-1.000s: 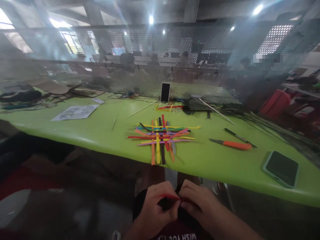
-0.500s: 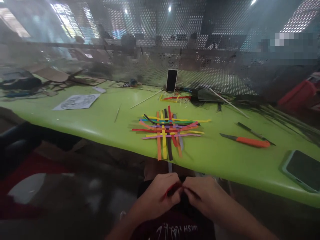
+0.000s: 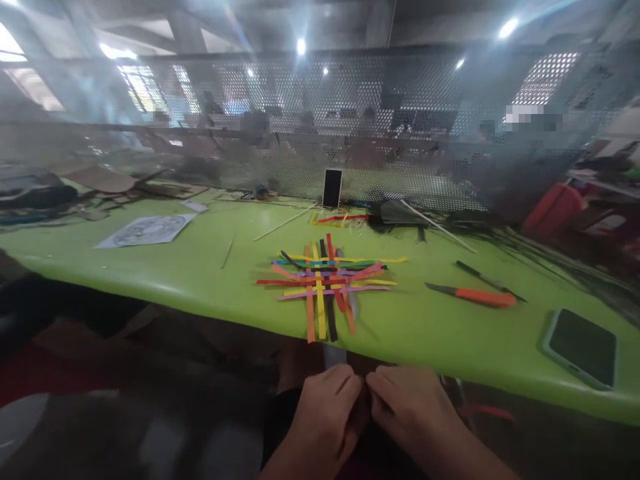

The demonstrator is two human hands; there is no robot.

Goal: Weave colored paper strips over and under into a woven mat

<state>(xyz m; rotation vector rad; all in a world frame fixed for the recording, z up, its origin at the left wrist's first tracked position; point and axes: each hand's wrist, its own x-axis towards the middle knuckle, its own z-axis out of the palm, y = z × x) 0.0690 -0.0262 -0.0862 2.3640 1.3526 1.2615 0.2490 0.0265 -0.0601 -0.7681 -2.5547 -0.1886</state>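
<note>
My left hand (image 3: 327,412) is closed, its fingers curled in, below the table's front edge and over my lap. Beside it, almost touching at the fingertips, my right hand (image 3: 407,403) is closed in a pinch. The backs of both hands hide what lies between the fingers; a thin red strip showed in the left one a moment ago. Just beyond them, a loose weave of coloured strips (image 3: 320,280) lies flat on the green table (image 3: 200,287). Its orange, yellow, black, red, purple and blue strips cross over and under, with loose ends all round.
To the right lie an orange-handled knife (image 3: 485,297), a dark pen-like tool (image 3: 475,273) and a phone (image 3: 583,347). Another phone (image 3: 332,188) stands upright by the mesh screen (image 3: 300,157). A printed sheet (image 3: 147,231) and a thin stick (image 3: 229,251) lie left.
The camera has tilted up and turned slightly right, so the table things sit lower and farther left. My hands stay together; the red strip in the left one has gone from sight.
</note>
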